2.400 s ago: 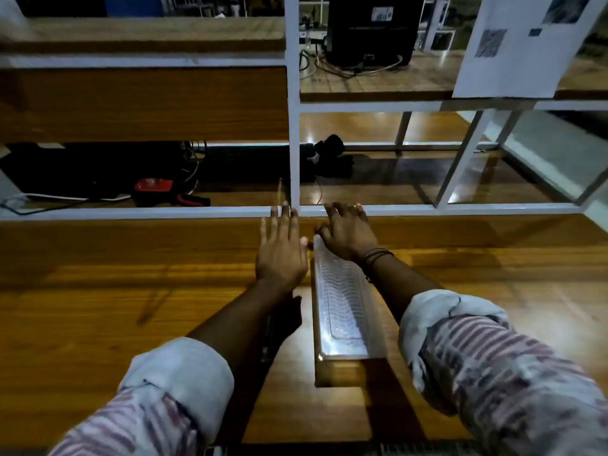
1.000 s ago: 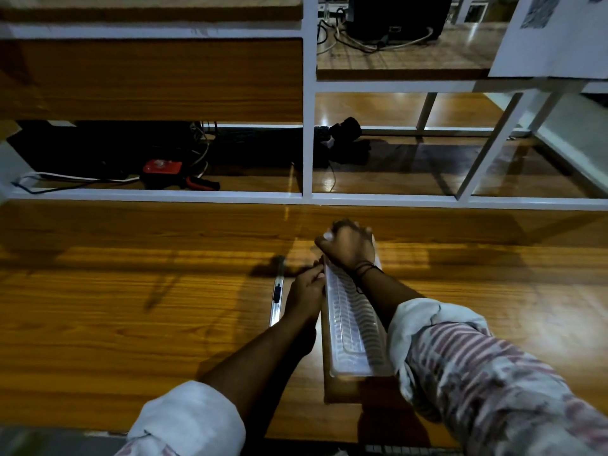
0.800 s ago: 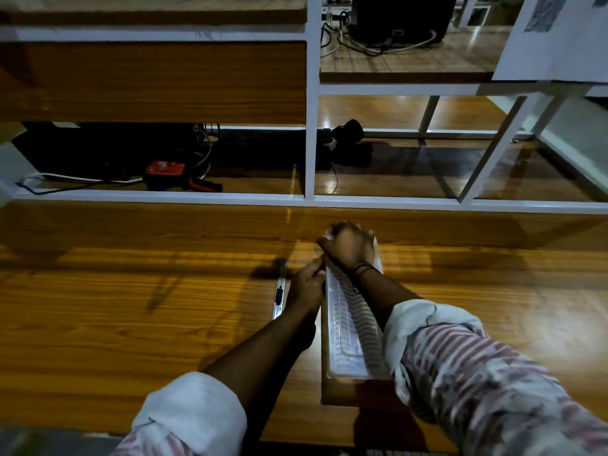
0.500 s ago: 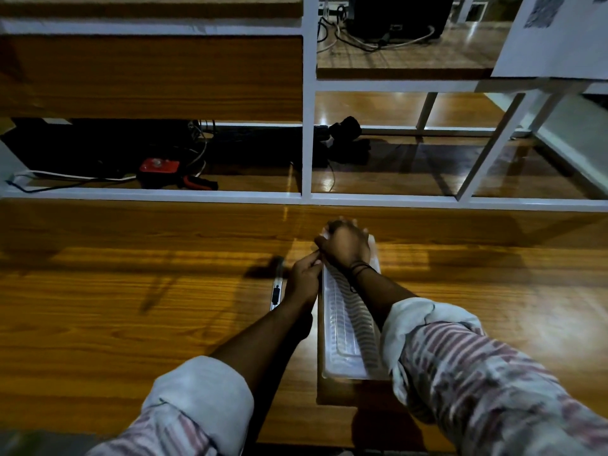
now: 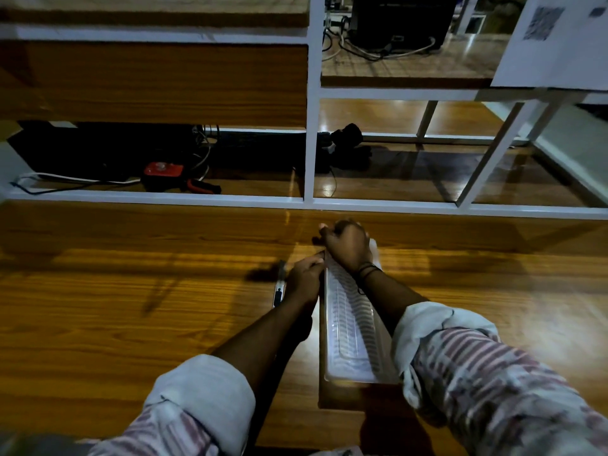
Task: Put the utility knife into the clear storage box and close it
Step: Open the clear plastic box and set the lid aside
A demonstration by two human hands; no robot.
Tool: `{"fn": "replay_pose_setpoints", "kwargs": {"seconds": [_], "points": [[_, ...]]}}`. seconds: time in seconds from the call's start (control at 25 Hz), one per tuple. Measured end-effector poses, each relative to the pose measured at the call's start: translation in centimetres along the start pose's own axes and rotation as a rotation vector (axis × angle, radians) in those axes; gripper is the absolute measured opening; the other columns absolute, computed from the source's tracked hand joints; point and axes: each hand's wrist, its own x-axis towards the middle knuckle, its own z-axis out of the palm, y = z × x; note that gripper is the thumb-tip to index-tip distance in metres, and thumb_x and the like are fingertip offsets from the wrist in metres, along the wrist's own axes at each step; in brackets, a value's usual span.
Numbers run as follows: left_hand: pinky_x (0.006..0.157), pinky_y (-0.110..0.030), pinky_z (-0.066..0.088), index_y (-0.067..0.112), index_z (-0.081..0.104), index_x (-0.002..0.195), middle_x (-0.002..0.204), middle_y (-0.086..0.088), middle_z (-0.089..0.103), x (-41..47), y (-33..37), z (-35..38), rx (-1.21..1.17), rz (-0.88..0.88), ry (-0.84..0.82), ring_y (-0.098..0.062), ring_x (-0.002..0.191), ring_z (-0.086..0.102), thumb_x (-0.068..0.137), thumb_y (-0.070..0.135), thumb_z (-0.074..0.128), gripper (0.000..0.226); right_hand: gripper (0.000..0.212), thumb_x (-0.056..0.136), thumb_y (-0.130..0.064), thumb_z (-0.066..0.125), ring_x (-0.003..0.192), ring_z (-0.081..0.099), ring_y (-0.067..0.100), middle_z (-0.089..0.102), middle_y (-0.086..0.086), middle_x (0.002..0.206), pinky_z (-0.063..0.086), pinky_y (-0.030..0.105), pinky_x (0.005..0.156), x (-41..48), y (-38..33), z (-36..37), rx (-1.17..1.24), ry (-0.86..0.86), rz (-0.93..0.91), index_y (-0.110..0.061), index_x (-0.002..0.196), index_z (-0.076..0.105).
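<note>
Hands (image 5: 329, 261) on clear storage box (image 5: 353, 337) — utility knife (image 5: 279, 291) beside (left forearm crowding).

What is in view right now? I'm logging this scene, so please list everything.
clear storage box: one, clear ribbed lid, lengthwise on the wooden table, lid on.
utility knife: one, silvery with a black slider, on the table left of the box, outside it.
white frame: one, white, behind the table.
red tool: one, red and black, behind the frame, left.
cables: several, white and black, beside the tool.
black device: one, upper shelf.
printed sheet: one, white, top right.
left hand: at the box's left edge.
right hand: on the box's far end.
</note>
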Motion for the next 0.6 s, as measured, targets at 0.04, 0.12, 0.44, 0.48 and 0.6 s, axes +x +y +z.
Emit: {"fn": "replay_pose_setpoints", "kwargs": {"seconds": [0.04, 0.12, 0.44, 0.48, 0.6], "points": [[0.094, -0.06, 0.061, 0.019, 0.081, 0.1, 0.104, -0.009, 0.082, -0.2, 0.7, -0.1, 0.038, -0.009, 0.039, -0.036, 0.102, 0.076, 0.092, 0.038, 0.054, 0.033, 0.041, 0.094, -0.035, 0.057, 0.072, 0.059, 0.023, 0.054, -0.01, 0.059, 0.052, 0.042, 0.085, 0.2, -0.1, -0.2, 0.021, -0.003, 0.017, -0.026, 0.055, 0.052], [0.099, -0.05, 0.059, 0.022, 0.077, 0.113, 0.114, -0.001, 0.078, -0.2, 2.6, -0.2, 0.115, -0.009, 0.077, -0.03, 0.112, 0.072, 0.101, 0.036, 0.054, 0.029, 0.032, 0.091, -0.035, 0.052, 0.07, 0.062, 0.025, 0.064, 0.0, 0.065, 0.056, 0.042, 0.078, 0.7, -0.2, -1.2, -0.022, 0.032, 0.036, -0.017, 0.065, 0.062], [0.118, -0.042, 0.047, 0.012, 0.057, 0.148, 0.153, -0.01, 0.06, 3.1, 6.5, 1.7, 0.426, 0.039, -0.03, -0.028, 0.143, 0.055, 0.096, 0.019, 0.073, 0.055, 0.048, 0.101, -0.046, 0.045, 0.097, 0.067, 0.04, 0.072, 0.023, 0.103, 0.044, 0.033, 0.074, 1.6, 6.3, -4.4, -0.236, -0.02, 0.27, -0.005, 0.097, 0.07], [0.116, -0.04, 0.048, 0.011, 0.061, 0.144, 0.149, -0.01, 0.063, 3.2, 6.4, 2.0, 0.452, 0.056, -0.028, -0.027, 0.14, 0.057, 0.095, 0.018, 0.074, 0.051, 0.05, 0.102, -0.046, 0.043, 0.096, 0.066, 0.04, 0.071, 0.024, 0.103, 0.042, 0.033, 0.073, 1.5, 6.4, -4.0, -0.241, -0.002, 0.257, -0.004, 0.098, 0.069], [0.104, -0.032, 0.052, 0.012, 0.068, 0.133, 0.138, -0.009, 0.07, 3.2, 5.9, 2.4, 0.498, 0.089, -0.02, -0.027, 0.13, 0.064, 0.094, 0.017, 0.074, 0.04, 0.052, 0.104, -0.044, 0.041, 0.102, 0.064, 0.042, 0.069, 0.025, 0.107, 0.046, 0.038, 0.079, 1.0, 6.1, -3.4, -0.317, 0.065, 0.2, 0.001, 0.103, 0.068]]}}
